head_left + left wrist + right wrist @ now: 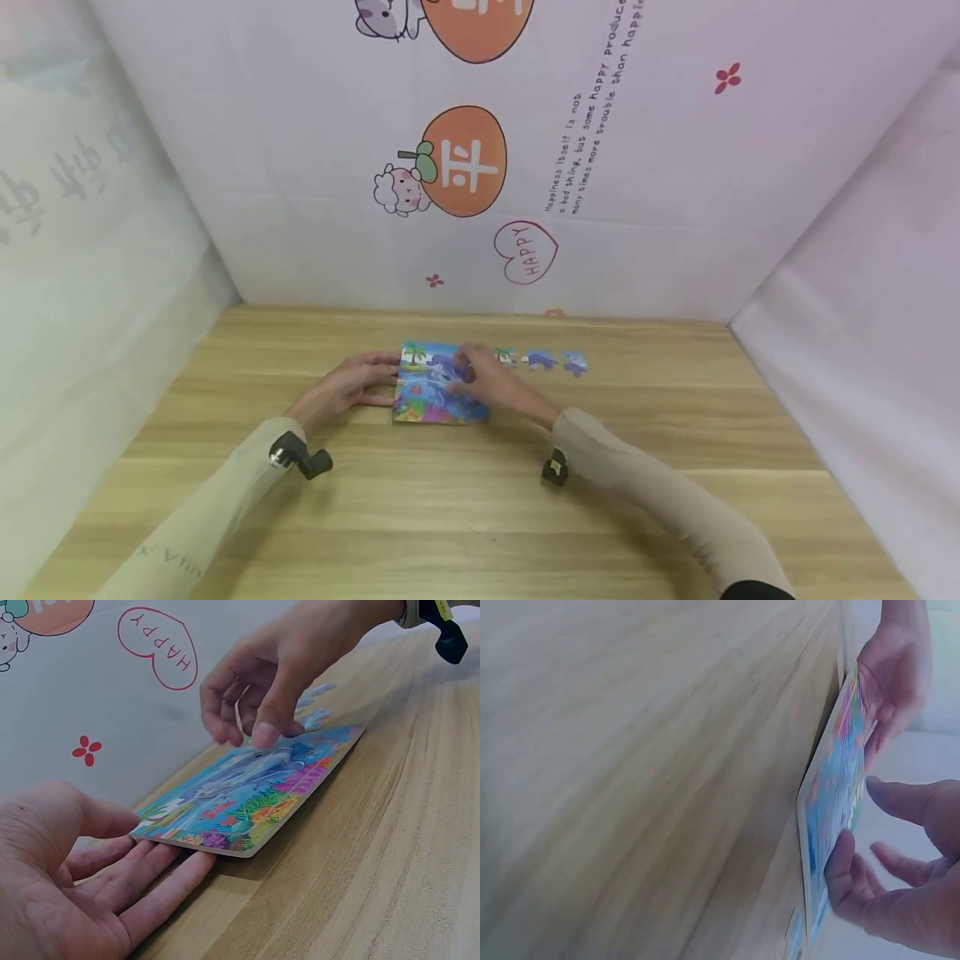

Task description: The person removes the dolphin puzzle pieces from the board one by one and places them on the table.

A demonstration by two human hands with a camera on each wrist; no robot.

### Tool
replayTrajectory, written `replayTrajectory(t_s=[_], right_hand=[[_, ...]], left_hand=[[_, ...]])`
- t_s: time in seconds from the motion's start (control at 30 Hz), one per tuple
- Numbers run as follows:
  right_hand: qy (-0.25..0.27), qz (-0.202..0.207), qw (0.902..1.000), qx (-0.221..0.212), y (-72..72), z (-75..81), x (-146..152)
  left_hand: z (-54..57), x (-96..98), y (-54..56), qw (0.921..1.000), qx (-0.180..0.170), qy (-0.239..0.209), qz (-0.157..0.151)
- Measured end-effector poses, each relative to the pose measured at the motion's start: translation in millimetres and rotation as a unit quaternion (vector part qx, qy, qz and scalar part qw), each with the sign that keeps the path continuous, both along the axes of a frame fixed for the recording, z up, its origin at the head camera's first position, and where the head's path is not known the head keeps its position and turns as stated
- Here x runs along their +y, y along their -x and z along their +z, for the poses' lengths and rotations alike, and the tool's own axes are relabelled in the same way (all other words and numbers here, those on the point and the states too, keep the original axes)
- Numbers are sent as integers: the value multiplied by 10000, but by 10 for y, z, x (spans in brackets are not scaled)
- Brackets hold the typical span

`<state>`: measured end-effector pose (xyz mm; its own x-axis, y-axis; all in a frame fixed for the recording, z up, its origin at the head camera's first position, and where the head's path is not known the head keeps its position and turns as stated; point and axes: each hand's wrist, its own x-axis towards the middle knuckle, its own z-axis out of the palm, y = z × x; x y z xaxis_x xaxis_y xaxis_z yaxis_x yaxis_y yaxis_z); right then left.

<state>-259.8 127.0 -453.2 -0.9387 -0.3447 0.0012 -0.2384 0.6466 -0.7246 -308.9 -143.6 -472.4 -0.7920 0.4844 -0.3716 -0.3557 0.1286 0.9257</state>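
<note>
A jigsaw puzzle board with a bright sea picture lies on the table, its left edge slightly raised in the left wrist view. My left hand holds that edge, fingers underneath and thumb at the rim. Over the board's right part hovers my right hand, fingers bent and thumb apart from them. No piece shows between these fingertips in the right wrist view. Three loose puzzle pieces sit in a row right of the board: a palm-tree piece and two blue-purple ones.
The wooden table meets a white printed cloth wall just behind the board and pieces. More white cloth hangs on the left and the right. Small black cameras sit at both wrists.
</note>
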Motion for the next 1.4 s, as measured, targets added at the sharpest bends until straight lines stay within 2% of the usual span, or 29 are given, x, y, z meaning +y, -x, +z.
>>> replayTrajectory(t_s=[0.1,0.27,0.43,0.6,0.93,1.2,1.4], right_hand=[[-420,59,9991,-45,-13,-49,-76],[-752,268,9968,-70,21,-83,-140],[-630,405,9963,-430,105,-33,-151],[-646,392,9951,-640,159,15,-156],[-458,332,9960,-698,171,41,-151],[-190,587,9972,-423,155,-8,-126],[192,363,9990,-153,147,-66,-74]], left_hand=[[-48,-9,-26,9999,-72,23,66],[-114,-27,-31,9999,129,-29,-81],[-153,-38,-9,9980,531,-85,-342],[-162,-19,-4,9939,945,102,-562],[-154,119,-51,9855,1499,473,-646],[-147,130,-89,9851,1538,470,-607],[-166,145,-80,9860,1535,469,-448]])
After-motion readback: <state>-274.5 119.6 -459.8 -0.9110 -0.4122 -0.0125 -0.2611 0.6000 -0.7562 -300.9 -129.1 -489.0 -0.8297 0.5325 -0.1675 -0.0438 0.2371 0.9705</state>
